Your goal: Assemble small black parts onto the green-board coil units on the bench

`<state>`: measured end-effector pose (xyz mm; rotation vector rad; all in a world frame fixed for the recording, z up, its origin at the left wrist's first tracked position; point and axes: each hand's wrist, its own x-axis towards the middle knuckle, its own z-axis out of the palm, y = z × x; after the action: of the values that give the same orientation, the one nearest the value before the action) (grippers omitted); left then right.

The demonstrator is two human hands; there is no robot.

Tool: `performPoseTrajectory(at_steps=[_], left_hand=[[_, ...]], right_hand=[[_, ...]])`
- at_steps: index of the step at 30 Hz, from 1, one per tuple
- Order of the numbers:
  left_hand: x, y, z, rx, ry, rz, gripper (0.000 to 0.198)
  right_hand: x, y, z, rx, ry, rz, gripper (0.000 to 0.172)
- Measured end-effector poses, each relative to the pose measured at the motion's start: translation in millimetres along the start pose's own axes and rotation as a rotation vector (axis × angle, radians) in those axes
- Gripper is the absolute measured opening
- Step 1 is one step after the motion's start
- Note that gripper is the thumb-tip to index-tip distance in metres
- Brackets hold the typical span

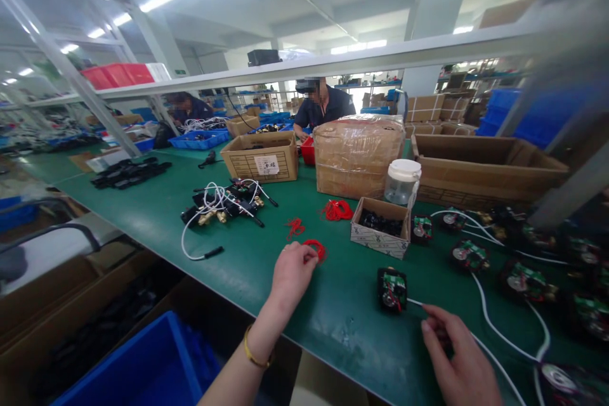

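My left hand [294, 271] is closed in a pinch at the edge of a small bundle of thin red loops [320, 248] on the table. A looser red cluster [295, 226] and a larger red pile [337, 209] lie just beyond it. My right hand [460, 355] has its thumb and fingers closed round a white cable [415, 302]. That cable runs out of a black housing [392, 290] with a green circuit board facing up. An open carton [380, 242] of small black parts stands behind the housing.
More open circuit-board units [471, 255] with white cables crowd the right side. Black units with brass fittings [223, 203] lie at left. Cardboard boxes [359, 158] and a lidded jar [403, 183] line the back. A blue bin [137, 371] sits below the table edge. A person [328, 104] works opposite.
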<state>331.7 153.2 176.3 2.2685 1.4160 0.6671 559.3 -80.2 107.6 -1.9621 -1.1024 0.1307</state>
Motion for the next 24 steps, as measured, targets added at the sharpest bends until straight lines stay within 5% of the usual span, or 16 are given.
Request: performPoseTrajectory(at_steps=[8, 19, 24], left_hand=[[19, 40, 20.8, 0.458, -0.132, 0.138, 0.017], [51, 45, 34.1, 0.440, -0.262, 0.082, 0.023], [56, 40, 17.2, 0.280, -0.314, 0.000, 0.010]], right_hand=[[-4, 0, 6, 0.013, -0.023, -0.043, 0.032], [-6, -9, 5, 0.053, -0.097, -0.101, 0.023], [-5, -12, 3, 0.070, -0.078, -0.096, 0.021]])
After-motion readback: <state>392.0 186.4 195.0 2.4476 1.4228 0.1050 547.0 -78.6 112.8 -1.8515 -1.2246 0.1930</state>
